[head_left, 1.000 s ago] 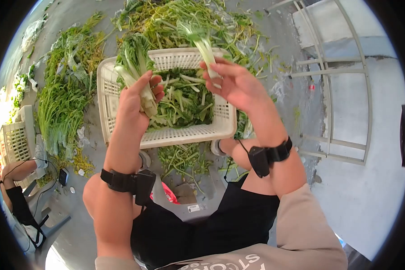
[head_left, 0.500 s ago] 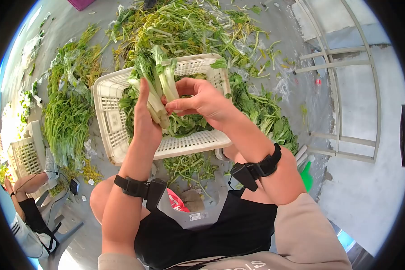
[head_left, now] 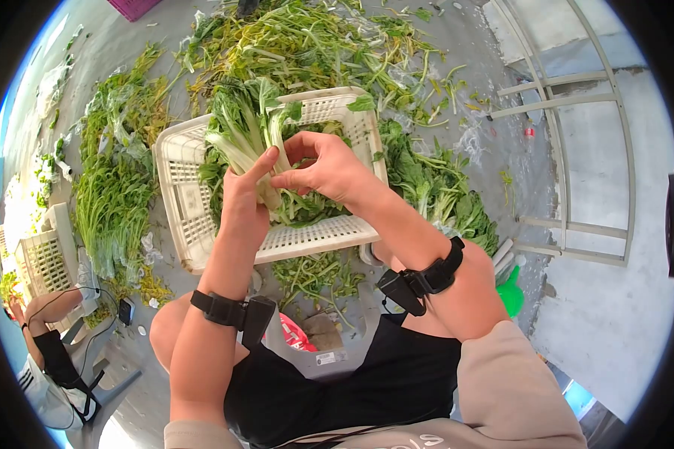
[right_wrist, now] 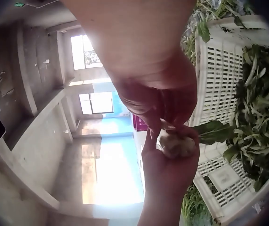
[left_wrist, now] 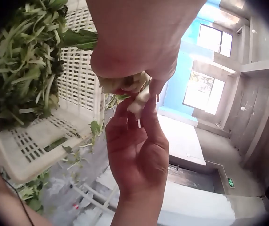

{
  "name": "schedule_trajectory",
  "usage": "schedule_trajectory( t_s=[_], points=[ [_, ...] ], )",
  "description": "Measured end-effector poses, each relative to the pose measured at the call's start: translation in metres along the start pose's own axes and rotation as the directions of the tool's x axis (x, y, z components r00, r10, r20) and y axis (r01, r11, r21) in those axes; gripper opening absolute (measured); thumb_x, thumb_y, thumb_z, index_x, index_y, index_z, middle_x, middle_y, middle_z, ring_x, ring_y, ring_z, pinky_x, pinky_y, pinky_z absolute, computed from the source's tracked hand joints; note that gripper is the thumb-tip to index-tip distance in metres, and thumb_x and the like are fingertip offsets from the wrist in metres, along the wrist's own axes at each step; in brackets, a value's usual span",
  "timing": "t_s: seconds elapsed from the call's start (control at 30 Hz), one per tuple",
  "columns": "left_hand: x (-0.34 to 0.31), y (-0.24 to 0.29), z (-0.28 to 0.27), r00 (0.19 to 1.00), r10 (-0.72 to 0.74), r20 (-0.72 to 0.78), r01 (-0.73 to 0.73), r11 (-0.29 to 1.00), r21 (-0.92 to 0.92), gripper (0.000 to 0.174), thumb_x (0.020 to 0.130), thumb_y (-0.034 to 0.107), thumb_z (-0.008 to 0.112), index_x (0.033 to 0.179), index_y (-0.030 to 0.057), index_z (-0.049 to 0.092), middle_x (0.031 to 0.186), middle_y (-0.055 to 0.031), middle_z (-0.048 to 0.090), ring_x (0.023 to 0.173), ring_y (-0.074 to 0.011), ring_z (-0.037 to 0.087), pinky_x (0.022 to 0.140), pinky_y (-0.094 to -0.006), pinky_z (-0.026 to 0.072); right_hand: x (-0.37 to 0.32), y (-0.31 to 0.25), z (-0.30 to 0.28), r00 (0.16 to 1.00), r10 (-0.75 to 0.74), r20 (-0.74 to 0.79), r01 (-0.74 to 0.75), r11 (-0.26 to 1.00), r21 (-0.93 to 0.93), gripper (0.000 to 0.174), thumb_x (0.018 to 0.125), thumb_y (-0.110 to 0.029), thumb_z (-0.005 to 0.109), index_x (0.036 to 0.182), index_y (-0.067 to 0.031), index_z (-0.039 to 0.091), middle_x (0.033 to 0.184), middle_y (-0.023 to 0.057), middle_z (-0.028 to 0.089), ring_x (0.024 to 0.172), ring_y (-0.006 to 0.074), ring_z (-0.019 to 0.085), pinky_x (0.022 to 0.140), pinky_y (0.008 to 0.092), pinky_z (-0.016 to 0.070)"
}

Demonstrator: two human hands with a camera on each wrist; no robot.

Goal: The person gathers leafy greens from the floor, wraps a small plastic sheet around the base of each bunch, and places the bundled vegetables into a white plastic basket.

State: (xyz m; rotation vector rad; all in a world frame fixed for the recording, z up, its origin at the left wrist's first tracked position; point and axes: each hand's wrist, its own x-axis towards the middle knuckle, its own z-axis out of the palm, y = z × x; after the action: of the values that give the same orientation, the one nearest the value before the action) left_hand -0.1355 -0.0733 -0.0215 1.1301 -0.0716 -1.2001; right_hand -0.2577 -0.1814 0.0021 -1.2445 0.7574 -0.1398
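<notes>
The left hand (head_left: 241,203) has its fingers wrapped round the base of a bunch of leafy greens (head_left: 241,126), with pale white stalks below and dark crinkled leaves fanning out above. The right hand (head_left: 329,168) pinches one stalk at that base between thumb and fingertips. The bunch stands upright over a white plastic basket (head_left: 316,232) holding green trimmings. Heaps of greens (head_left: 112,194) lie on the floor around it.

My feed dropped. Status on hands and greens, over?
Left hand grips white-stemmed green leafy bunch, upright over white slatted plastic basket. Right hand pinches its stem base. Nothing blocking the hands.
</notes>
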Motion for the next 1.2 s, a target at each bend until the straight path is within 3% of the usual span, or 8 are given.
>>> schedule_trajectory(
  t_s=[0.37,0.57,0.67,0.77,0.83,0.97,1.03,1.2],
  points=[
    [-0.002,0.008,-0.004,0.999,-0.008,0.05,0.011,0.999,-0.048,0.03,0.089,0.017,0.073,0.115,0.0081,0.061,0.096,0.0,0.065,0.082,-0.01,0.06,0.07,-0.0269,0.0472,0.0,-0.005,0.002,0.996,0.079,-0.041,-0.07,0.979,0.191,0.036,0.085,-0.013,0.077,0.116,-0.0036,0.062,0.106,0.0056,0.068,0.093,0.0134,0.066,0.078,0.0297,0.0535],
    [-0.003,0.007,-0.005,0.997,0.016,0.076,-0.008,0.994,-0.108,0.029,0.092,0.018,0.07,0.118,0.0085,0.061,0.099,-0.0007,0.066,0.086,-0.01,0.06,0.074,-0.0275,0.0467,-0.001,-0.007,0.012,0.996,-0.012,-0.092,0.04,0.95,0.308,0.032,0.084,-0.005,0.073,0.113,0.0009,0.061,0.1,0.0081,0.071,0.088,0.0152,0.068,0.072,0.0311,0.0563],
    [-0.004,0.008,-0.006,0.996,0.031,0.089,-0.023,0.996,-0.092,0.024,0.094,0.02,0.068,0.113,0.0078,0.06,0.097,-0.0005,0.064,0.085,-0.0102,0.059,0.076,-0.0285,0.0467,-0.001,-0.007,0.013,0.995,-0.023,-0.098,0.053,0.946,0.32,0.037,0.086,-0.009,0.074,0.119,-0.0009,0.059,0.107,0.0082,0.069,0.095,0.0156,0.068,0.08,0.0296,0.0552],
    [-0.002,0.004,-0.01,0.996,-0.022,0.082,0.036,0.984,-0.175,0.022,0.095,0.023,0.067,0.107,0.0069,0.059,0.091,-0.0005,0.061,0.083,-0.0106,0.057,0.076,-0.0288,0.0466,0.003,-0.008,0.011,0.956,-0.066,-0.285,0.159,0.934,0.319,0.037,0.086,-0.008,0.074,0.118,-0.0002,0.059,0.105,0.0092,0.07,0.095,0.0156,0.068,0.079,0.0292,0.0551],
    [-0.001,0.002,-0.01,0.993,-0.013,0.114,0.036,0.979,-0.201,0.024,0.096,0.026,0.066,0.104,0.0064,0.056,0.087,-0.0008,0.058,0.079,-0.0112,0.056,0.076,-0.029,0.047,0.004,-0.012,0.008,0.906,-0.265,-0.33,0.359,0.893,0.27,0.035,0.086,-0.007,0.074,0.117,0.0004,0.059,0.102,0.01,0.071,0.091,0.0155,0.067,0.077,0.029,0.0544],
    [-0.005,0.007,0.0,0.996,-0.088,0.025,0.091,0.951,-0.295,0.028,0.095,0.028,0.067,0.109,0.006,0.056,0.09,-0.0019,0.06,0.078,-0.012,0.057,0.074,-0.0294,0.0482,0.002,-0.015,0.008,0.94,-0.307,-0.152,0.341,0.884,0.321,0.035,0.085,-0.007,0.075,0.115,0.0006,0.06,0.098,0.0097,0.071,0.086,0.0145,0.067,0.075,0.0283,0.053],
    [-0.011,0.012,0.011,1.0,-0.022,-0.015,0.017,0.959,-0.284,0.03,0.095,0.028,0.068,0.111,0.0058,0.056,0.092,-0.0031,0.062,0.077,-0.0127,0.059,0.07,-0.0295,0.0493,0.005,-0.005,0.008,0.997,-0.061,0.044,0.047,0.96,0.275,0.035,0.084,-0.007,0.076,0.114,0.001,0.061,0.095,0.0092,0.072,0.082,0.014,0.066,0.072,0.0281,0.0523],
    [0.001,-0.006,-0.008,0.997,0.03,-0.07,-0.036,0.996,-0.086,0.028,0.093,0.024,0.069,0.112,0.0054,0.058,0.094,-0.0039,0.065,0.079,-0.0128,0.062,0.069,-0.0303,0.0507,0.011,0.006,0.012,0.996,-0.074,-0.058,0.072,0.997,-0.024,0.032,0.083,-0.007,0.076,0.111,0.0014,0.063,0.095,0.0082,0.071,0.081,0.0138,0.066,0.07,0.0289,0.0534]
  ],
)
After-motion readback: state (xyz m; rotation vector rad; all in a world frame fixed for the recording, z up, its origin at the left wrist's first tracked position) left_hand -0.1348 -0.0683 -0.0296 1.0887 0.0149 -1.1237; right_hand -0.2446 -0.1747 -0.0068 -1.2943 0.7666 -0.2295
